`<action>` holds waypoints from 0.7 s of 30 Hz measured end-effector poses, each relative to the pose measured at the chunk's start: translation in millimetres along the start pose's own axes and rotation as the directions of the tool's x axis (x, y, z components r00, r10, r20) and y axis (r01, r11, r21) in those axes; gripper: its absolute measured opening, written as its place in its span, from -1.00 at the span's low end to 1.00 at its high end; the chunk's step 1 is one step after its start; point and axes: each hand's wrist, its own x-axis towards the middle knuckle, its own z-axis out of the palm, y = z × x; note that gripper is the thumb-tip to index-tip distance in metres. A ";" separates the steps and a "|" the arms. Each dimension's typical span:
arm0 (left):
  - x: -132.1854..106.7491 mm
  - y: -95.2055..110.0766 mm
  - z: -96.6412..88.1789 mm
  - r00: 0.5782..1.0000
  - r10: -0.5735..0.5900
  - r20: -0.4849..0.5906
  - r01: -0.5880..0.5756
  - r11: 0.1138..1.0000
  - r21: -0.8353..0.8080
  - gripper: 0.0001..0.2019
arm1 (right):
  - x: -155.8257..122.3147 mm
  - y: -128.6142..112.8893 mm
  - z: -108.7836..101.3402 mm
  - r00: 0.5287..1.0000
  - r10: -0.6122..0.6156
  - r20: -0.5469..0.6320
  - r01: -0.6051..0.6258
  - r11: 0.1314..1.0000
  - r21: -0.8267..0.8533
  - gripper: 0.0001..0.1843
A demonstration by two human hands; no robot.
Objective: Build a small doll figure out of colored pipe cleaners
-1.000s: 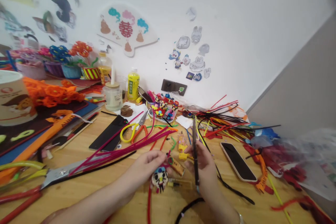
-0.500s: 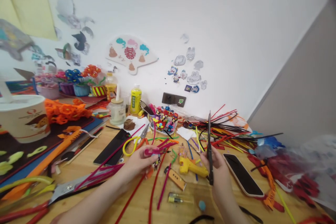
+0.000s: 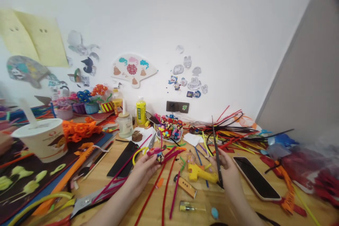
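Clearly, the small figure in black, cream and blue (image 3: 160, 157) sits in the fingertips of the left hand (image 3: 145, 170), to the left of the yellow plastic glue gun (image 3: 200, 173). Its front is a patchwork of cream and black with touches of blue, and bright pink shows beside it at the fingers; whether that pink belongs to it is hard to tell, and its finer details are too small to make out. The left hand is nearly closed, thumb and fingers pinching the figure.

Just right of the glue gun, the right hand (image 3: 228, 172) has its fingers curled around a long, slim, dark tool (image 3: 217, 153), held almost upright with its narrow end up. This tool overlaps the glue gun's end in view, so contact between them cannot be judged.

Nearer than the glue gun lie a flat orange-tan block with dark marks (image 3: 187, 186), a small yellow-and-clear cylinder (image 3: 191, 206) and a pale blue ball (image 3: 214, 213). Beyond it, to the left, multicoloured little figures (image 3: 170, 126) crowd a white dish (image 3: 159, 136).
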 end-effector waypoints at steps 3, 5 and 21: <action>2.8 0.1 -0.6 0.999 0.040 -0.032 -0.040 0.999 -0.022 -0.80 | 4.9 5.3 -3.4 1.000 -0.024 0.020 0.025 0.999 -0.034 -0.33; 3.5 1.2 -0.8 0.997 0.069 -0.045 -0.071 0.997 -0.041 -0.81 | 8.0 9.9 -5.6 0.999 -0.046 0.029 0.047 0.997 -0.058 -0.37; 6.1 2.3 -3.6 0.985 0.134 -0.106 -0.134 0.991 0.003 -0.65 | -20.0 -45.1 -14.1 0.574 0.135 0.808 0.415 0.803 -0.429 -0.47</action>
